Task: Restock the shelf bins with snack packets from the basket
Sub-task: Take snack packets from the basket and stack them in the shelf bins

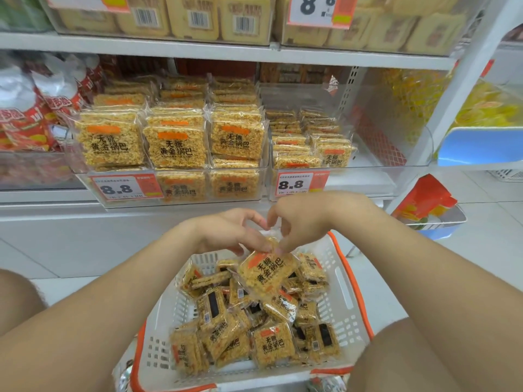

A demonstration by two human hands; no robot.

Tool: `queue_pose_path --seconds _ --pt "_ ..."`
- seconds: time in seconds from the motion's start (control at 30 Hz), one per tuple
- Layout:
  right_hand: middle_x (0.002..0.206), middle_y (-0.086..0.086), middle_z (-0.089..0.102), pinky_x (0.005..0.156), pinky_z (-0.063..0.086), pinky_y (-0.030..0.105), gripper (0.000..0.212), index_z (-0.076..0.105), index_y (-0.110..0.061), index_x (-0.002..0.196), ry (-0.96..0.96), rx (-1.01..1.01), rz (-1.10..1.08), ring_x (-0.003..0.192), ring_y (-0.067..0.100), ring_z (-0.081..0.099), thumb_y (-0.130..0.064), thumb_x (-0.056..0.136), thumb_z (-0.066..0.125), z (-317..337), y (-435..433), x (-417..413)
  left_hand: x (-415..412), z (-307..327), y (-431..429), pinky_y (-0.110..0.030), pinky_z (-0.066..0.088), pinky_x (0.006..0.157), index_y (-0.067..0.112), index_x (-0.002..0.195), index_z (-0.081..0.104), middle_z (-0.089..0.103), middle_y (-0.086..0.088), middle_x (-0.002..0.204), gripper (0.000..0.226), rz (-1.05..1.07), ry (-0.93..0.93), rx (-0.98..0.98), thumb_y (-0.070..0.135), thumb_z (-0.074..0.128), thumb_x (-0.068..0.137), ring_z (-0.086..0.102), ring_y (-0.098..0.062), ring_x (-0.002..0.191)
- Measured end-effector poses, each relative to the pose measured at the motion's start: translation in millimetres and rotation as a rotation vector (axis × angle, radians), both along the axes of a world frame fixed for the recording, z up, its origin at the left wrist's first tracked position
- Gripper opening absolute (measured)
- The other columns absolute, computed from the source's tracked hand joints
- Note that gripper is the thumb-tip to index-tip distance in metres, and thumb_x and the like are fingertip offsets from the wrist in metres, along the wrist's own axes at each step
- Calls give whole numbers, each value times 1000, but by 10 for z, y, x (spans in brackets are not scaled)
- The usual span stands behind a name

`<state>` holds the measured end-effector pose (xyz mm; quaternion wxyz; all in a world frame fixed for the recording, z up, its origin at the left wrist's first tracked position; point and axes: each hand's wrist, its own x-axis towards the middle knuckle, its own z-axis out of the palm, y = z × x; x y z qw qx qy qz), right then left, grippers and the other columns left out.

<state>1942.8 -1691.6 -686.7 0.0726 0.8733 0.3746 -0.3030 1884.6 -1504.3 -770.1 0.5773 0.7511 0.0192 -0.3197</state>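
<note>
Snack packet (267, 271): clear wrapper, golden puffed-rice square, orange strip, black print "无糖 黄金锅巴"; lifted tilted just above the pile in the basket.
Left hand (232, 230): thumb and fingertips pinch the packet's top edge.
Right hand (300, 219): fingers pointing down, pinching the same top edge, fingertips almost touching the left hand's.
Basket (351, 281): white slotted plastic, orange rim, on the floor between the person's knees.
Loose packets (271, 345): same "无糖 黄金锅巴" print, jumbled in the basket, some face down showing dark back labels with barcodes.
Left bin (184, 203): clear, on the shelf, packed full.
Left bin packets (175, 147): upright rows, same print facing out.
Left price tag (121, 188): white and orange, reads "8.8"; small text unreadable.
Right bin (362, 179): clear, just beside the left bin.
Right bin packets (300, 142): low stacks filling only the bin's left part.
Right price tag (295, 184): "8.8".
Red bags (25, 123): left of the bins, writing blurred.
Upper shelf packs (195, 18): pale yellow, barcodes showing.
</note>
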Motion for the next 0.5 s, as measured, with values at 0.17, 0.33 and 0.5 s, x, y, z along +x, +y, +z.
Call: queue_pose_path --seconds 0.17,0.33,0.5 --pt "87 5 81 68 55 31 54 47 -23 127 215 118 -181 74 18 79 -36 90 83 55 -101 11 -21 74 -94 -26 39 60 4 123 63 73 -3 83 59 122 -109 -54 29 92 78 57 -11 68" --pt "90 12 80 73 61 32 38 48 -17 117 249 172 -254 77 25 80 -21 95 78 203 -242 48 15 172 -144 -28 45 65 16 95 73 68 2 81 18 217 -109 -93 32 65 100 57 -14 70" --pt "88 14 79 73 65 36 35 59 -4 118 211 171 -313 76 26 79 -16 93 80 318 -375 95 -2 229 -141 -38 61 82 7 117 70 75 -22 106 24 119 -147 -63 3 65 93 70 -25 93"
